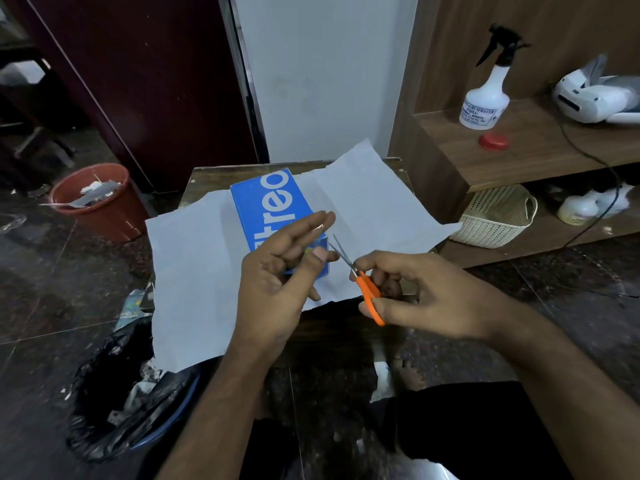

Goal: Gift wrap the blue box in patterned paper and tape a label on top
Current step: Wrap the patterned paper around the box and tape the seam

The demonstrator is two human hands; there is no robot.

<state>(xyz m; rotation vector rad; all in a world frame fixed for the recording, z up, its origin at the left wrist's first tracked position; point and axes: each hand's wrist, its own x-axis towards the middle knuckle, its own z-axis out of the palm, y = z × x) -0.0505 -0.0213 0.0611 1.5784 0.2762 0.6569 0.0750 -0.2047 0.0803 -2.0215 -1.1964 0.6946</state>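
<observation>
A home room: dark stone floor, a wooden shelf at 2 o'clock holding a spray bottle, and a red bin at 10 o'clock.

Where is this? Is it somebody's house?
Probably a room in a home, not a shop. A wooden shelf holds a spray bottle, a red bin stands on the dark stone floor, and the blue box sits on paper over a small table.

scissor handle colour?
Orange, on the small orange-handled scissors held in the right hand; head view.
</observation>
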